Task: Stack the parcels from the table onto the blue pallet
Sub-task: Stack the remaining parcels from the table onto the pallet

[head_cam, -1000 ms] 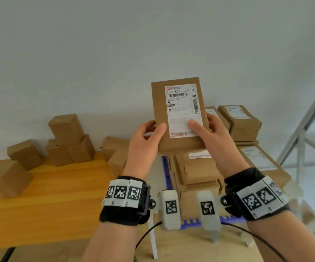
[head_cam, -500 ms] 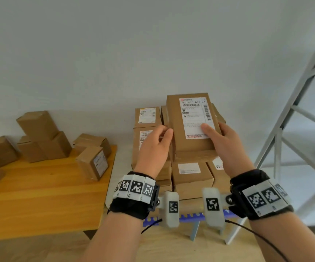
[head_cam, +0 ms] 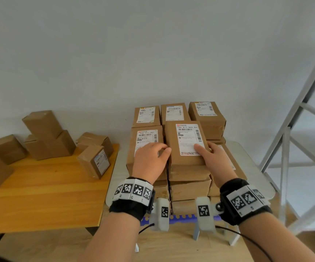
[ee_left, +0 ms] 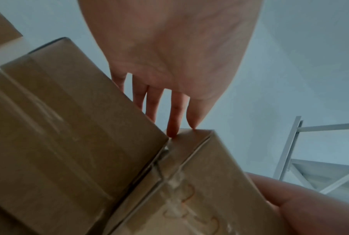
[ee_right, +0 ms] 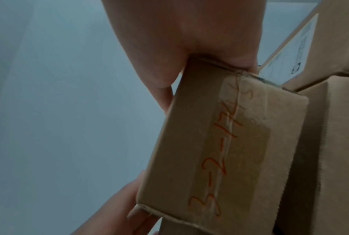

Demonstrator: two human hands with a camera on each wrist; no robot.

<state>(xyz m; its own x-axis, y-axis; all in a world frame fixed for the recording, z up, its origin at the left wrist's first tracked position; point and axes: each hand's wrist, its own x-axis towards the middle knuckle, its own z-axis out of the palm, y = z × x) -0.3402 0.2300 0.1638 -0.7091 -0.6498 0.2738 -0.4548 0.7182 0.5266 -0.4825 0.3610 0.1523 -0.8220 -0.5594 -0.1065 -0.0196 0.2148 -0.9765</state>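
Parcel in hand: the parcel you are setting down sits on top of the stack on the blue pallet, tight against the labelled box on its left.
Your left hand: fingers reach down nearly straight, their tips touching the parcel's top left edge; the hand is not wrapped round it.
Your right hand: thumb on the label and fingers down the right side, holding the parcel.
Done: several layers of parcels are already on the pallet, with three boxes along the back row.
Left: by my judgement you are past halfway; a cluster of loose boxes waits on the wooden worktop.
Materials: plain brown corrugated card, rectangular, with slightly dented corners.
Surface: a white printed shipping label on top, and clear tape over the end seam with orange handwriting.
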